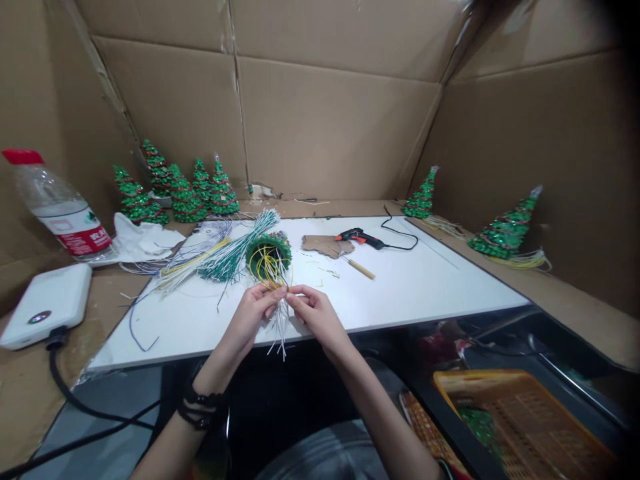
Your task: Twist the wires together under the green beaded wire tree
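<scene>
Our left hand [257,308] and right hand [311,311] pinch the yellow wires [273,275] trailing from an unfinished green tree [269,254] lying mid-board; finished trees [173,190] stand far left, so we judge several done.

A small green sequinned tree [269,254] lies on its side on the white board, its open hollow base facing the person. Thin yellow and white fibre strands [278,303] spill from that base toward the board's near edge.
</scene>
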A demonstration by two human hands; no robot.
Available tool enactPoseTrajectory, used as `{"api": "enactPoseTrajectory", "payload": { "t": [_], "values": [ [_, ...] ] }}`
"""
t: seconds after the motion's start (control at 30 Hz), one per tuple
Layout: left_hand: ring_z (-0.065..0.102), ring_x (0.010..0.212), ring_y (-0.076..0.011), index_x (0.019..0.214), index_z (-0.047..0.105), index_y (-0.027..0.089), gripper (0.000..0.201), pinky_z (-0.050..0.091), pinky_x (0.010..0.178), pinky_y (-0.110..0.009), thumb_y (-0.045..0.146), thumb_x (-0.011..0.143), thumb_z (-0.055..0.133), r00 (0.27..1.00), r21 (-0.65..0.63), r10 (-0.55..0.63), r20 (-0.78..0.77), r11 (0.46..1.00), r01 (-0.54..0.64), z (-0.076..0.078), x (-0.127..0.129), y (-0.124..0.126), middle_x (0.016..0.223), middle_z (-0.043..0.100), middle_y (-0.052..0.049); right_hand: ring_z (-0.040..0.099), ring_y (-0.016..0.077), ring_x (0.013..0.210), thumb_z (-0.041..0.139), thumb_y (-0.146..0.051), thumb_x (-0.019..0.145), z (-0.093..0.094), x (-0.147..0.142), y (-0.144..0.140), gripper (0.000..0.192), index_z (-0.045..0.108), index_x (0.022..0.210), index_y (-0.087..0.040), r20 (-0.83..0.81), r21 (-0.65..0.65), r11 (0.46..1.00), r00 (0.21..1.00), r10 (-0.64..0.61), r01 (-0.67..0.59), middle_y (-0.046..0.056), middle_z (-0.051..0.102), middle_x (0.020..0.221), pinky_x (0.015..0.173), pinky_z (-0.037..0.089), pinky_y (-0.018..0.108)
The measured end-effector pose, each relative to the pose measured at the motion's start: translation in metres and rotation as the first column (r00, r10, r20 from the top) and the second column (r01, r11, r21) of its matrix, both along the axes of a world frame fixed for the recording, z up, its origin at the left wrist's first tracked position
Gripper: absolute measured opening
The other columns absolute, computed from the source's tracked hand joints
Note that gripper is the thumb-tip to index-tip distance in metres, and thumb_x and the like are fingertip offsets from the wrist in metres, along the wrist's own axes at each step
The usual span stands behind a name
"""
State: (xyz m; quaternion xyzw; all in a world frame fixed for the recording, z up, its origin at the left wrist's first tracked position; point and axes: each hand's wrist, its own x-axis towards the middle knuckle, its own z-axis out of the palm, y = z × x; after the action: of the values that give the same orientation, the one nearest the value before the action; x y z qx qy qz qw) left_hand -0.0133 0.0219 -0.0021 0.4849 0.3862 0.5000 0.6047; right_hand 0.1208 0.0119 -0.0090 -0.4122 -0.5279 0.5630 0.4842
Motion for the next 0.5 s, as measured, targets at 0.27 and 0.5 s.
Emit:
{"api": "enactPoseTrajectory", "payload": {
  "t": [0.27,0.5],
  "values": [
    [0.024,0.043,-0.0053,0.066,0.058,0.015,0.022,0.016,0.043,-0.021,0.035,0.069,0.067,1.000,-0.014,0.015,-0.016,1.000,-0.015,0.0024,0.0019,-0.0013,0.046,0.034,0.008,0.022,0.0044,0.041,0.063,-0.044,0.069,0.0046,0.0010,-0.0031,0.031,0.054,0.070,-0.015,-0.052,-0.015,1.000,0.998,-0.020,0.019,-0.009,0.034,0.046,0.041,0.013,0.020],
    [0.036,0.048,-0.0082,0.063,0.052,0.017,0.031,0.029,0.049,-0.022,0.044,0.078,0.053,0.996,0.049,0.082,0.029,0.995,-0.083,0.0079,0.0056,-0.0054,0.052,0.043,0.005,0.018,0.0047,0.042,0.062,-0.042,0.071,0.0047,0.0006,-0.0024,0.028,0.055,0.071,-0.014,-0.053,-0.019,0.996,0.994,-0.093,0.092,-0.010,0.029,0.045,0.041,0.011,0.020]
  ]
}}
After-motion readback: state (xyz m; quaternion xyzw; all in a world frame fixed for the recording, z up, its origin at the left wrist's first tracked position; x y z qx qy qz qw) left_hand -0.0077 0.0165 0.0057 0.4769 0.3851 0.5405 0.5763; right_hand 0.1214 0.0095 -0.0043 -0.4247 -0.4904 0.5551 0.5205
